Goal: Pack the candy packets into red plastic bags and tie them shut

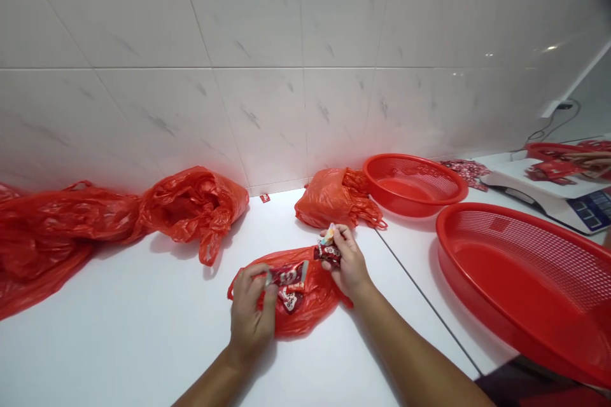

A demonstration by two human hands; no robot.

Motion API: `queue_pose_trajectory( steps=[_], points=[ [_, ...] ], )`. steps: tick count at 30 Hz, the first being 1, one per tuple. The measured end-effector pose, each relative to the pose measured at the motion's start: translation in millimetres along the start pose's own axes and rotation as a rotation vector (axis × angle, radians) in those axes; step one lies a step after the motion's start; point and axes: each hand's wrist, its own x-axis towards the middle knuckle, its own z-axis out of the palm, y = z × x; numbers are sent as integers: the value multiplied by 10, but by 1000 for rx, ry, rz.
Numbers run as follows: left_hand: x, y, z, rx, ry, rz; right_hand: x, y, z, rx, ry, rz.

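Observation:
A spread red plastic bag (305, 325) lies on the white table under both hands, with a few wrapped sweets (290, 300) on it. My left hand (252, 311) pinches the left end of a dark red wrapped packet (289, 274) just above the bag. To its right, my right hand (352, 262) is closed around small wrapped sweets (327, 253), one dark red with white letters and one pale with some blue and orange. Its fingers partly cover them, so the number held is unclear.
Filled red bags (329, 198) and open-mouthed ones (195, 203) line the wall. A small red wrapper (265, 198) lies near it. Two red baskets (451, 261) stand right, beside a scale (520, 189), a pile of red packets (465, 170) and apparently another person's hand (594, 160).

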Motion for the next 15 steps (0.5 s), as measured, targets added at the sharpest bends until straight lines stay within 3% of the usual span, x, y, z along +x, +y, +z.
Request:
queue_pose_trajectory(
  steps=[3, 5, 8, 11, 15],
  points=[
    [74, -66, 62, 197, -270, -21, 25, -82, -31, -14, 24, -75],
    [100, -102, 100, 258, -340, -56, 15, -89, -44, -63, -5, -92],
    [116, -114, 104, 252, -303, -102, -31, -47, -45, -223, -77, -110],
    [126, -73, 51, 163, -186, -68, -96, -6, -20, -437, -169, -153],
    [104, 14, 6, 23, -109, 61, -187, 1, 26, -779, -436, -262]
  ],
)
